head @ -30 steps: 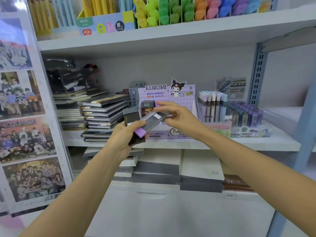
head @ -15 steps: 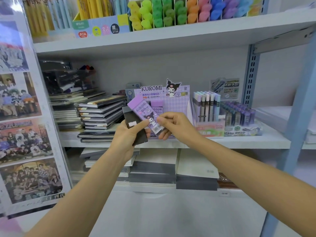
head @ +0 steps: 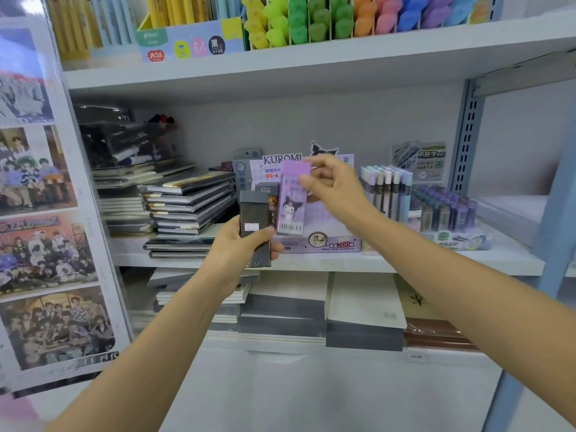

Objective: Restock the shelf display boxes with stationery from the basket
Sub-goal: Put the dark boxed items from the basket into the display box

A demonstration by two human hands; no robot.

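My right hand pinches the top of a purple lead-refill case and holds it upright over the front of the purple Kuromi display box on the middle shelf. My left hand grips a small stack of dark flat cases just left of the box, in front of the shelf edge. Another dark case stands in the box's left slot. The basket is out of view.
A pile of dark notebooks lies left of the box. Racks of pastel lead tubes and purple refill cases stand to its right. Coloured pens fill the upper shelf. A photo-covered panel borders the left side.
My right hand has taken the purple case from the stack in my left hand, turned it upright and lifted it toward the Kuromi box. My left hand kept the dark cases.
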